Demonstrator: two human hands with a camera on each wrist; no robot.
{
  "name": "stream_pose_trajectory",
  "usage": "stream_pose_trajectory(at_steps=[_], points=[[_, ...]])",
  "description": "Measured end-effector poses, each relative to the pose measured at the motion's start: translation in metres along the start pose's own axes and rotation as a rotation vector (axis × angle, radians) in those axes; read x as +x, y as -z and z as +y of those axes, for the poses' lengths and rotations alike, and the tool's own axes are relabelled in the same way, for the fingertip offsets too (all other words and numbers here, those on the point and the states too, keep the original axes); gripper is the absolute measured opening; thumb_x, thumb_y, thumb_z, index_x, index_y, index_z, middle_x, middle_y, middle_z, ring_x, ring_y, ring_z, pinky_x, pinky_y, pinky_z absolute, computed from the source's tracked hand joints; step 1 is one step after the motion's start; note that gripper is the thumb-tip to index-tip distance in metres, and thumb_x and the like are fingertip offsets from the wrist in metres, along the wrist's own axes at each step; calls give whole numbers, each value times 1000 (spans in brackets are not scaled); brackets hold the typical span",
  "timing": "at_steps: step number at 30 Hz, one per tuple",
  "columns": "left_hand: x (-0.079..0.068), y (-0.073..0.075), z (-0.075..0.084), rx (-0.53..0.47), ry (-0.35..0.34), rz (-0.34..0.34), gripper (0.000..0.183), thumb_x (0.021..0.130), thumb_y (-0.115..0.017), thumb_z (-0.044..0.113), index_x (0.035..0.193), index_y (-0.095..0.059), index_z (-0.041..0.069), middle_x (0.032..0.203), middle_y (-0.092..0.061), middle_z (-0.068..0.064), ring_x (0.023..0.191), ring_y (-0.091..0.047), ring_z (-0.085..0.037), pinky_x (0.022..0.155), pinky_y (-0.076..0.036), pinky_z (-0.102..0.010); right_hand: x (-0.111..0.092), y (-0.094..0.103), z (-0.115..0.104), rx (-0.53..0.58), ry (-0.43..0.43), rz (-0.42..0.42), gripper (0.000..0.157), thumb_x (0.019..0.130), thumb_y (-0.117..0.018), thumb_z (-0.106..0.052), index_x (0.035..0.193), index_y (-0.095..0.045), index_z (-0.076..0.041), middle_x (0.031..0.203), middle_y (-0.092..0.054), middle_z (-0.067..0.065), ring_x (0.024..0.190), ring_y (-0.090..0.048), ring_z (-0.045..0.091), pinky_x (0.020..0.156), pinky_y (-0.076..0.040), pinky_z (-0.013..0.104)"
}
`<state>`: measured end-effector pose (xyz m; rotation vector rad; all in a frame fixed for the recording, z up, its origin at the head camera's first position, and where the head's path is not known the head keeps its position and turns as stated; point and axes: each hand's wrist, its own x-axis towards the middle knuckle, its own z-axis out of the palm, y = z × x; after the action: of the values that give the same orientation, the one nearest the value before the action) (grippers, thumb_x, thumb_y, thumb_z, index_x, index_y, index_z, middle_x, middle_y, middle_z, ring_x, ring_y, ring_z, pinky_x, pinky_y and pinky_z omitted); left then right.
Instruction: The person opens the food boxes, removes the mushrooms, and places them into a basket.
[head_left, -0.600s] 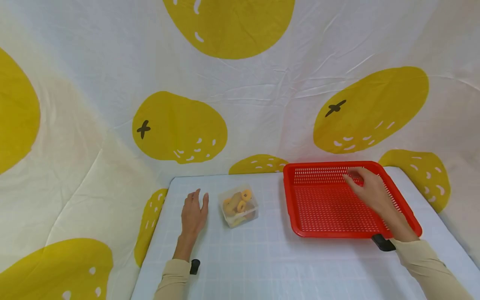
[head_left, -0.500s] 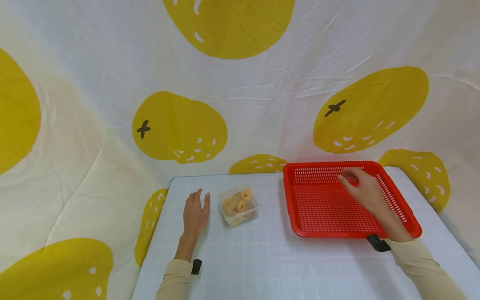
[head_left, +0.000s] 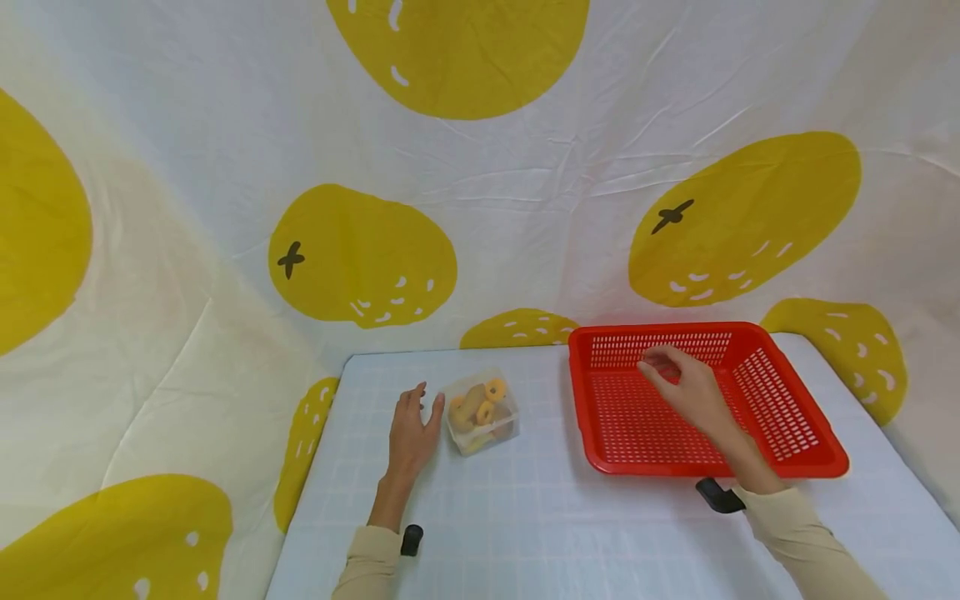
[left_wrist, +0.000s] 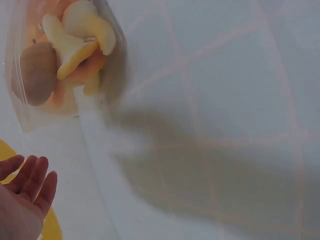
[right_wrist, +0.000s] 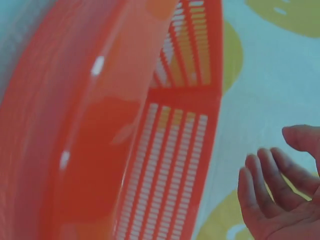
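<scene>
A small clear plastic box [head_left: 467, 442] stands on the table left of centre. Inside lie several pieces: orange rings [head_left: 496, 389], a brown lump and pale-yellow curved pieces [left_wrist: 75, 42]. My left hand [head_left: 412, 435] is just left of the box, fingers extended, holding nothing; its thumb is close to the box's side. To the right sits a red perforated plastic basket [head_left: 600, 463] with nothing in it. Over it hovers my right hand [head_left: 688, 392], fingers loosely bent, thumb apart from them, nothing in the grasp. The right wrist view shows that hand [right_wrist: 280, 195] with its palm bare.
The table [head_left: 517, 533] wears a pale checked cloth. A white curtain [head_left: 525, 242] with yellow fruit prints hangs behind and along the left. Each wrist carries a black camera, seen here as the left camera [head_left: 412, 540] and right camera [head_left: 720, 497].
My right hand has moved left across the basket. The left hand has shifted right, closer to the clear box. Box and basket stay in place on the table.
</scene>
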<state>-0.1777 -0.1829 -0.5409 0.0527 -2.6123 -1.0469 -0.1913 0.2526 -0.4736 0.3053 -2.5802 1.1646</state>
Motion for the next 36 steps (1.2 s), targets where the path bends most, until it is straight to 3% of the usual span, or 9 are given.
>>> stream_pose_trajectory(at_steps=[10, 13, 17, 21, 25, 30, 36], points=[[-7, -13, 5, -132, -11, -62, 61, 100, -66, 39, 143, -53, -3, 132, -56, -17, 121, -56, -35, 100, -48, -54, -1, -27, -18, 98, -68, -45, 29, 101, -69, -27, 118, -68, -3, 107, -72, 11, 100, -68, 27, 83, -47, 9], [-8, -16, 2, -163, 13, -97, 68, 99, -67, 43, 146, -49, -3, 137, -52, -17, 127, -52, -34, 105, -45, -53, -1, -35, -24, 123, -86, -69, 28, 101, -69, -25, 119, -68, -4, 109, -72, 11, 102, -68, 27, 87, -52, 16], [-10, -18, 0, -171, 57, -158, 86, 93, -71, 52, 153, -39, -1, 145, -47, -17, 134, -48, -35, 111, -40, -55, -4, -46, -31, 159, -113, -100, 27, 101, -69, -23, 120, -68, -4, 111, -72, 10, 103, -68, 26, 91, -55, 25], [-13, -18, 0, -164, 95, -219, 108, 82, -80, 58, 159, -30, 2, 150, -43, -17, 138, -44, -37, 113, -37, -60, -6, -57, -39, 204, -123, -121, 27, 100, -70, -22, 120, -68, -4, 110, -72, 8, 103, -68, 25, 88, -52, 18], [-14, -20, -4, -170, 68, -260, 123, 73, -89, 56, 161, -22, 2, 153, -39, -17, 141, -40, -37, 114, -35, -60, -9, -68, -45, 260, -131, -138, 22, 99, -71, -20, 116, -70, -7, 108, -73, 7, 100, -69, 23, 89, -54, 21], [-15, -24, -10, -266, 45, -275, 120, 73, -94, 41, 160, -21, 2, 155, -34, -19, 142, -37, -36, 116, -32, -60, -16, -84, -55, 354, -152, -192, 21, 98, -72, -18, 116, -70, -7, 107, -72, 7, 97, -70, 21, 90, -58, 30], [-18, -27, -10, -343, 100, -279, 115, 74, -94, 39, 156, -23, 3, 156, -33, -20, 144, -35, -39, 117, -30, -61, -23, -103, -71, 471, -146, -260, 21, 99, -71, -18, 114, -69, -4, 105, -72, 9, 94, -71, 20, 89, -57, 26]])
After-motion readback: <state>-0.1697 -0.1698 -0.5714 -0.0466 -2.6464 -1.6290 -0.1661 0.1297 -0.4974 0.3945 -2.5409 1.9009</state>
